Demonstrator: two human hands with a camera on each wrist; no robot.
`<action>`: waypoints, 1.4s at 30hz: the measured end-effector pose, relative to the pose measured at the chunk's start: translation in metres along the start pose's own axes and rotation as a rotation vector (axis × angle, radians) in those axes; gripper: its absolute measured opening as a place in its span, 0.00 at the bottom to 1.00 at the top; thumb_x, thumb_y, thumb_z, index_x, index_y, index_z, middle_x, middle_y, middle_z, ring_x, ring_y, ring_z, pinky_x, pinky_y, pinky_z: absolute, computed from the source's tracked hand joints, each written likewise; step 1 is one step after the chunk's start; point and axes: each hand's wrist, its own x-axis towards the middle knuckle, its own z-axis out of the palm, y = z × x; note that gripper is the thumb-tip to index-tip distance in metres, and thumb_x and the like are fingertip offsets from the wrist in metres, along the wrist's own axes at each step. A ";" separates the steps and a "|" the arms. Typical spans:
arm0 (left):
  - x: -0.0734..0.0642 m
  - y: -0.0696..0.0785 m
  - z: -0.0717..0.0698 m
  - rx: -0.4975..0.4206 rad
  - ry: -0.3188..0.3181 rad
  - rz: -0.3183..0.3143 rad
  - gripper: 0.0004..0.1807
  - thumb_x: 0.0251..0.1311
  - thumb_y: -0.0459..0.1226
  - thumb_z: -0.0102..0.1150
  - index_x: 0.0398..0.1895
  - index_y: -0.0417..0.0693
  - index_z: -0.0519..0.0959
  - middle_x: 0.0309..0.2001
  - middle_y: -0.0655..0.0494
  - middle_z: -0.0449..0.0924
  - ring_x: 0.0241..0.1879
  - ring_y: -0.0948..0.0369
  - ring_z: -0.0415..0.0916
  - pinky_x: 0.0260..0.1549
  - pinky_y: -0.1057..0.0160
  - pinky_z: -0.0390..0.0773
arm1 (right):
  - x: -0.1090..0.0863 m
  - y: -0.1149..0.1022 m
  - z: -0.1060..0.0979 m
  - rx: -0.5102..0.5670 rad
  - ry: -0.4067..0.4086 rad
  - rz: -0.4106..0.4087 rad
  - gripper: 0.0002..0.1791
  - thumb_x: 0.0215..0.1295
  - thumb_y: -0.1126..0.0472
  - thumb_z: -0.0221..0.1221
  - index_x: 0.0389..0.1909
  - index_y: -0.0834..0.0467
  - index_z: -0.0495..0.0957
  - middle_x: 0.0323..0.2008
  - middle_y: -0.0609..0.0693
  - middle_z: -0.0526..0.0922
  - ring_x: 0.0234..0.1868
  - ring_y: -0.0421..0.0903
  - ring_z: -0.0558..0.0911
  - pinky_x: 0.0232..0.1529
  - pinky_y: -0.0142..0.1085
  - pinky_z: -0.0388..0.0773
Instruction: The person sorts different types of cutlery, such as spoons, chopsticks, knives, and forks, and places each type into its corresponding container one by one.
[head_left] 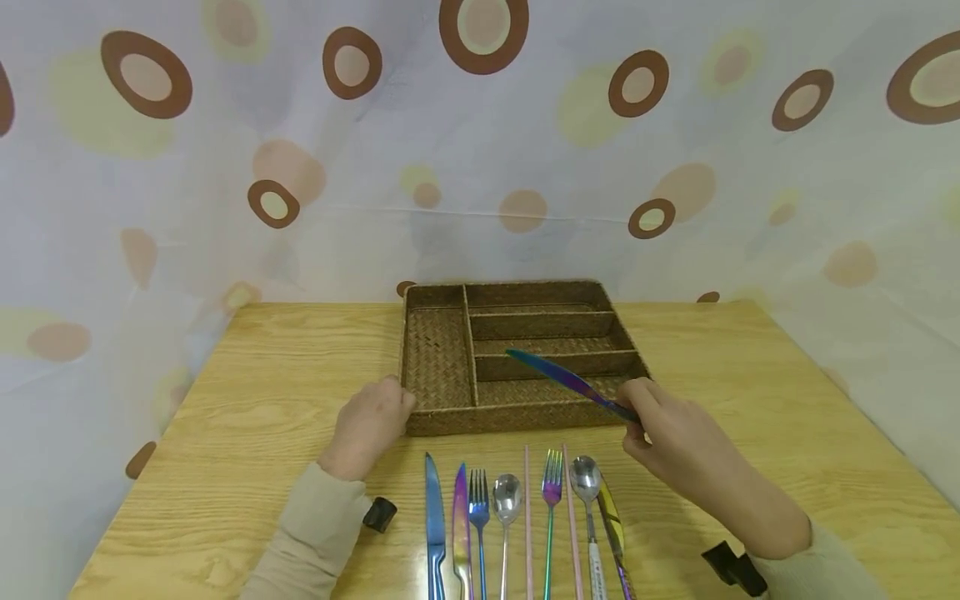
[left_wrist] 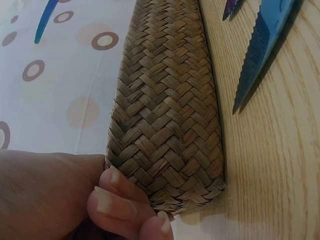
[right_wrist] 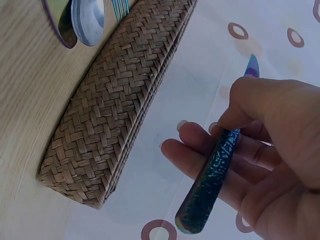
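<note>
A woven, divided tray stands on the table; no cutlery shows in its compartments. My left hand grips its front left corner, thumb at the rim and fingers curled against the outer wall. Over the front right compartment, my right hand holds a blue-purple table knife in the air, its blade pointing left. In the right wrist view, thumb and fingers pinch the knife's patterned handle.
A cutlery row lies before the tray: a blue knife, a rainbow knife, a blue fork, a silver spoon, pink chopsticks, a rainbow fork, another spoon, a golden knife. Behind hangs a patterned cloth.
</note>
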 end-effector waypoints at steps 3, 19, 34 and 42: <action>-0.001 0.000 0.000 0.003 0.006 0.005 0.20 0.71 0.35 0.45 0.16 0.48 0.65 0.17 0.57 0.58 0.17 0.62 0.55 0.13 0.67 0.59 | 0.004 0.004 0.003 0.015 -0.013 -0.008 0.18 0.45 0.78 0.58 0.40 0.63 0.72 0.32 0.49 0.73 0.19 0.30 0.54 0.18 0.22 0.54; 0.001 -0.001 0.003 0.065 0.022 0.042 0.20 0.71 0.33 0.47 0.17 0.46 0.68 0.18 0.56 0.59 0.17 0.63 0.55 0.11 0.68 0.59 | 0.018 0.025 0.018 0.054 -0.029 -0.038 0.18 0.51 0.81 0.65 0.39 0.62 0.73 0.34 0.51 0.72 0.24 0.34 0.65 0.20 0.26 0.67; -0.002 -0.002 0.004 0.169 0.030 0.111 0.18 0.71 0.31 0.48 0.19 0.44 0.70 0.20 0.55 0.62 0.16 0.63 0.56 0.10 0.68 0.60 | 0.022 0.042 0.041 0.119 -0.105 0.086 0.12 0.59 0.74 0.64 0.37 0.57 0.75 0.28 0.45 0.76 0.29 0.37 0.67 0.27 0.31 0.67; 0.000 0.000 0.003 0.097 0.044 0.054 0.19 0.71 0.33 0.47 0.17 0.46 0.66 0.17 0.57 0.57 0.16 0.63 0.55 0.10 0.67 0.58 | 0.025 0.045 0.054 0.141 -0.116 0.107 0.08 0.60 0.73 0.64 0.39 0.61 0.80 0.33 0.50 0.83 0.32 0.42 0.75 0.32 0.37 0.75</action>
